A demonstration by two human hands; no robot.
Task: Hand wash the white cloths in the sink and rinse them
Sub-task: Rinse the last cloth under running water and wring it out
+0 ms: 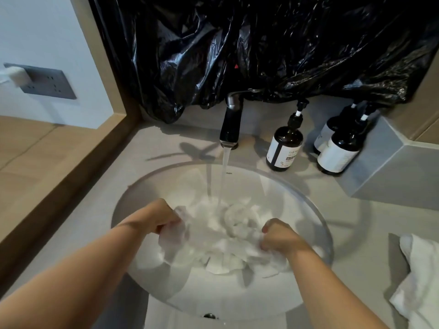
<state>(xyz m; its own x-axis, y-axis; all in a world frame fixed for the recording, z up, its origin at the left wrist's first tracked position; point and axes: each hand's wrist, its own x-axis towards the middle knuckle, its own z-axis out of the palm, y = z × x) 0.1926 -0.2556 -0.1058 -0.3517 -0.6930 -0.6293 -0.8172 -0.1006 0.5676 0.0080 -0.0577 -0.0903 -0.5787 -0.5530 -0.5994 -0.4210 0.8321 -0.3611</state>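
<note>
A wet white cloth [225, 238] lies bunched in the round white sink [294, 193]. Water runs from the dark faucet [231, 124] onto its far part. My left hand [159, 216] grips the cloth's left side with curled fingers. My right hand [279, 236] grips its right side in a fist. The cloth is stretched between both hands above the basin. The fingertips are hidden in the folds.
Three dark pump bottles [285, 143] [339, 148] [326, 131] stand on the grey counter behind the sink. A white towel [420, 276] lies on the counter at the right. Black plastic sheeting [261, 43] hangs over the wall behind. A wooden ledge [71, 176] borders the left.
</note>
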